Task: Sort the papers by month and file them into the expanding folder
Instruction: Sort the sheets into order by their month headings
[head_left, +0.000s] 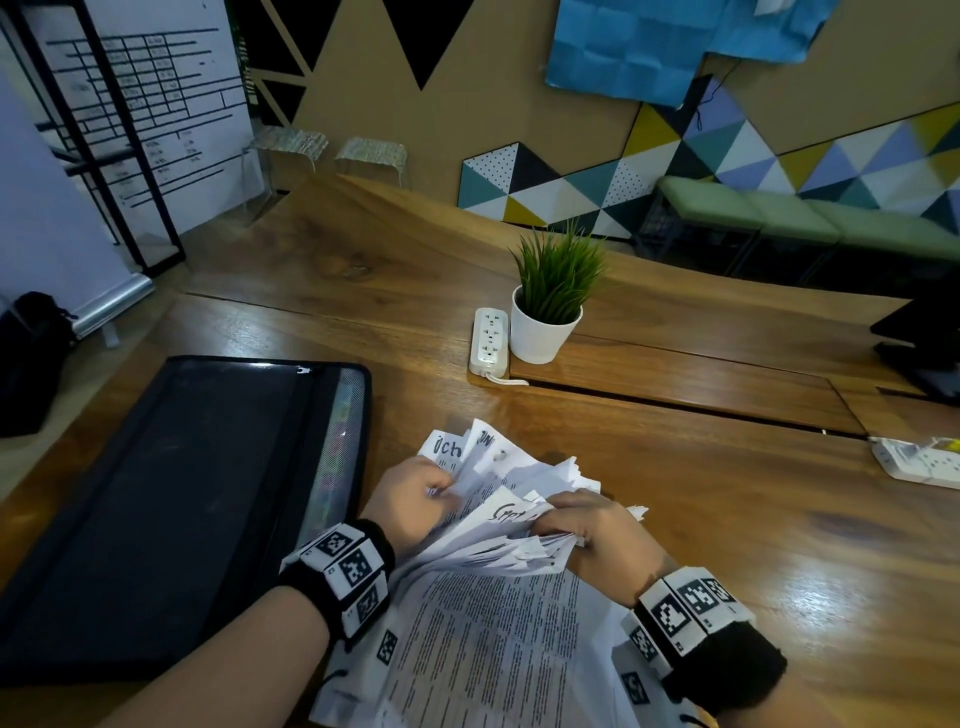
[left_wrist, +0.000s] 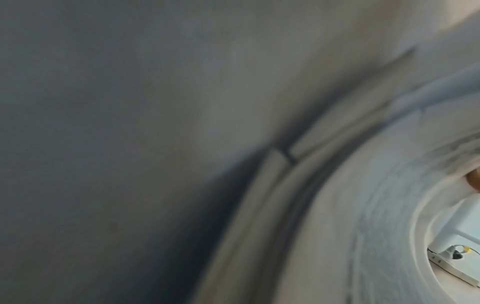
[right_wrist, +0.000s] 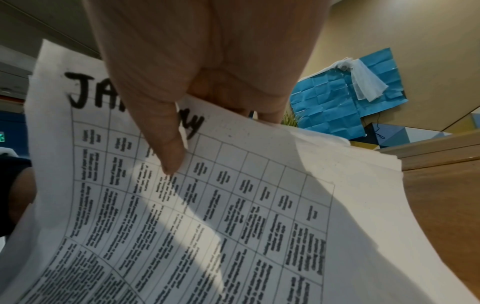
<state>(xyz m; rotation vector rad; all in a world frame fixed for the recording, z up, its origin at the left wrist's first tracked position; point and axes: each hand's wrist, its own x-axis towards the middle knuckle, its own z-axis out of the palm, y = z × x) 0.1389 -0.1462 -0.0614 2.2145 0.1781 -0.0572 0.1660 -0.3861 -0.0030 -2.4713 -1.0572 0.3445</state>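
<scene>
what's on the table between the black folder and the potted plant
Only the white power strip, right beside the potted plant; from there to the black folder is bare table, in the head view.

My forearms are bare. Each of my wrists carries a black fabric band: the left wrist band (head_left: 343, 577) and the right wrist band (head_left: 701, 634) both bear white blocks printed with black square-patterned marker codes, set side by side around the cuff. Thin black cords hang beneath them.
</scene>
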